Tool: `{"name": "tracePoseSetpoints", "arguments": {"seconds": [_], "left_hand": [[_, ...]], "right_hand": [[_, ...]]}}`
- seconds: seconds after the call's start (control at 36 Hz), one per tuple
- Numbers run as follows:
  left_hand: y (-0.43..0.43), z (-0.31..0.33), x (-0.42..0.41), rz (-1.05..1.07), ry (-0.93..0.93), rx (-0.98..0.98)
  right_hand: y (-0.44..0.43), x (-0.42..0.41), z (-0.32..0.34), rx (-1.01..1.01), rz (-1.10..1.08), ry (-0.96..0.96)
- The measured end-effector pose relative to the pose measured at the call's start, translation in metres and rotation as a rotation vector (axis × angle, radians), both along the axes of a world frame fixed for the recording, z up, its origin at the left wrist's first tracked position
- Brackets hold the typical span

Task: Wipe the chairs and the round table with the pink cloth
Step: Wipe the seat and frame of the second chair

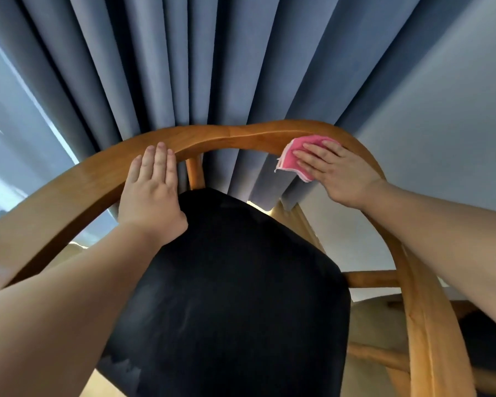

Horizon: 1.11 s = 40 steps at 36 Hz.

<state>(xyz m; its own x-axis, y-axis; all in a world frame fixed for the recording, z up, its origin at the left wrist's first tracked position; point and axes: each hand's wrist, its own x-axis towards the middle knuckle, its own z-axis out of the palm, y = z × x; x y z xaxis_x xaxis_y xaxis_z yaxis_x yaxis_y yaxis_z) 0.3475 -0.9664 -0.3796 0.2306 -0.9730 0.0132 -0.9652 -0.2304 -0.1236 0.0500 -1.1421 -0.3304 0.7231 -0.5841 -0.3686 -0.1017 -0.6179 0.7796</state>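
- Head view looks down over a wooden chair [78, 187], whose curved top rail [212, 136] sweeps in from the left, across the back and down the right side.
- A black seat [235, 282] fills the lower middle, inside the curve of the rail.
- The left hand [151, 190] lies flat on the rail left of centre. Its fingers are straight, close together and pointing toward the curtain. Its grip is wide and holds nothing.
- The right hand [338, 173] presses the pink cloth [291, 159] onto the rail at the right-hand bend. Its fingers are straight and spread over the cloth, so the grip is wide, pressing and not clasping.
- The pink cloth is folded, with pale edges showing in layers. It sits between palm and wood, and its left part hangs past the rail's inner edge.
- Both hands rest on the same rail, well apart.
- A blue-grey curtain [184, 53] hangs in deep folds just behind the chair back, with a pale wall [441, 110] to its right.
- Beige floor [375, 325] and wooden crossbars [370, 277] show beneath the chair's right side.
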Motion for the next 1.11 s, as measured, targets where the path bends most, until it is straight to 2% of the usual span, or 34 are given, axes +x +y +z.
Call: {"name": "tracePoseSetpoints", "arguments": {"seconds": [0.25,0.61,0.83,1.11], "left_hand": [[0.003,-0.005,0.003,0.009,-0.043,0.019],[0.004,-0.004,0.005,-0.026,-0.055,0.02],[0.003,-0.005,0.005,-0.039,-0.024,0.009],[0.0,-0.007,0.004,-0.031,-0.007,0.002]], "right_hand": [[0.05,-0.057,-0.017,0.017,-0.313,-0.038],[0.123,-0.101,-0.018,0.099,-0.653,-0.02],[0.111,-0.085,-0.019,0.07,-0.655,0.001],[0.052,-0.027,-0.012,0.028,-0.463,0.036]]}}
